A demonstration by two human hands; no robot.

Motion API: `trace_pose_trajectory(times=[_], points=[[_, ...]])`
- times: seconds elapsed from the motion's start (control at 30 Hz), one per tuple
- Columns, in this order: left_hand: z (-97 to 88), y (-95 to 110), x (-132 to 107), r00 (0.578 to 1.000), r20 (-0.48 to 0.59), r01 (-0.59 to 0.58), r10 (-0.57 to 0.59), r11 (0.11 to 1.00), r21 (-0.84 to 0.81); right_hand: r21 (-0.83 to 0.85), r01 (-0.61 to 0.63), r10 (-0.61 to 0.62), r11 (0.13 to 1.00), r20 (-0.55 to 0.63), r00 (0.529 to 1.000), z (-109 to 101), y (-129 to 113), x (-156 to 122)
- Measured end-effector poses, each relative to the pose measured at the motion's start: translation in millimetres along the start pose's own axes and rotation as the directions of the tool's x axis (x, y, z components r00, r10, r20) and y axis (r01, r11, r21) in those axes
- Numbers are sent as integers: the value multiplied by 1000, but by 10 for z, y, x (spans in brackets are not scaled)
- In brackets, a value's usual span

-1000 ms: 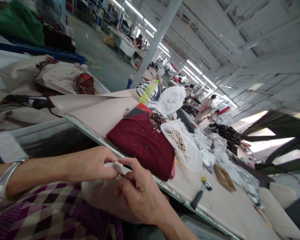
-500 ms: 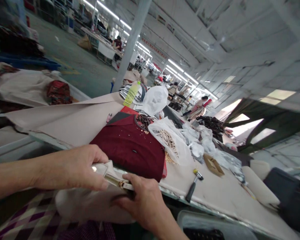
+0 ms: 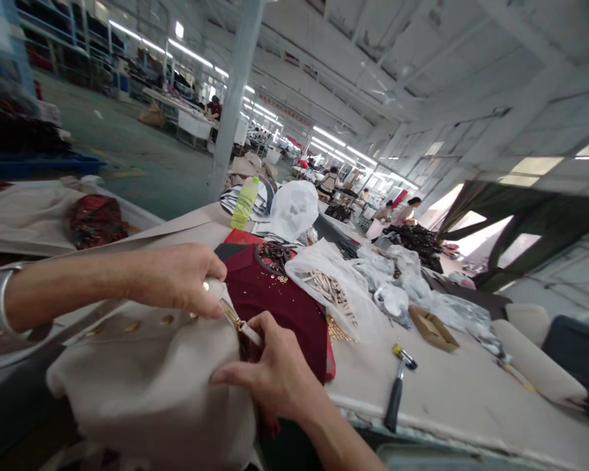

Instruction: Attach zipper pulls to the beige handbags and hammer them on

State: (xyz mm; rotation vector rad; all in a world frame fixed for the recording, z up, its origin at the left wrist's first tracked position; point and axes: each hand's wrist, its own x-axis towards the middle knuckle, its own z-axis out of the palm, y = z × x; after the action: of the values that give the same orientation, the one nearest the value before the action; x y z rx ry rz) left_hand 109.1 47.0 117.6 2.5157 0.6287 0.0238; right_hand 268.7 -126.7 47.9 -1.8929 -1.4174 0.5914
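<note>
A light beige bag with gold studs hangs in front of me at the table's near edge. My left hand is closed on its top edge, beside one end of a gold zipper. At the zipper's other end my right hand grips the bag, its fingers by the slider and a pale pull tab, its thumb against the bag's side. Whether the right fingers pinch the tab itself I cannot tell. Just beyond the hands lies a dark red cloth with small gold rings on it.
A hammer lies to the right on the table. Farther back are a plastic bag of gold parts, an open cardboard box and a yellow-green bottle. Wrapped goods fill the right; a pillar rises behind.
Both hands have raised the bag, so more of its studded front shows. The left hand has moved up, and the view has shifted a little.
</note>
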Motion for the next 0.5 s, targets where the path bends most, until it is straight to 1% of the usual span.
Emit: trace_pose_trajectory(times=[0.03, 0.1, 0.13, 0.17, 0.23, 0.27, 0.33, 0.4, 0.47, 0.5], points=[[-47, -31, 31, 1000, 12, -11, 11, 1000, 5, -5, -2, 1, 1000, -52, 999, 33, 17, 34], [-118, -101, 112, 998, 8, -59, 58, 993, 107, -70, 32, -41, 997, -131, 991, 119, 74, 137], [-135, -140, 163, 996, -7, -82, 84, 979, 184, -112, 39, -53, 993, -126, 991, 171, 113, 208], [-133, -178, 219, 994, -28, -94, 105, 961, 258, -153, 37, -51, 988, -93, 994, 228, 156, 288], [-60, -247, 327, 987, -103, -78, 124, 927, 367, -211, 3, -5, 977, -12, 1000, 356, 244, 458], [19, -277, 368, 980, -155, -55, 127, 913, 404, -230, -26, 27, 973, 1, 1000, 423, 284, 539], [264, -337, 405, 962, -231, -20, 146, 882, 472, -267, -60, 56, 962, -23, 998, 547, 346, 667], [594, -415, 379, 951, -226, -64, 212, 849, 525, -316, -71, 59, 946, -48, 997, 633, 384, 744], [935, -519, 314, 938, -190, -137, 289, 816, 562, -345, -57, 47, 937, -39, 998, 675, 401, 776], [1086, -577, 281, 929, -195, -151, 313, 806, 572, -353, -45, 37, 935, -30, 999, 684, 403, 781]])
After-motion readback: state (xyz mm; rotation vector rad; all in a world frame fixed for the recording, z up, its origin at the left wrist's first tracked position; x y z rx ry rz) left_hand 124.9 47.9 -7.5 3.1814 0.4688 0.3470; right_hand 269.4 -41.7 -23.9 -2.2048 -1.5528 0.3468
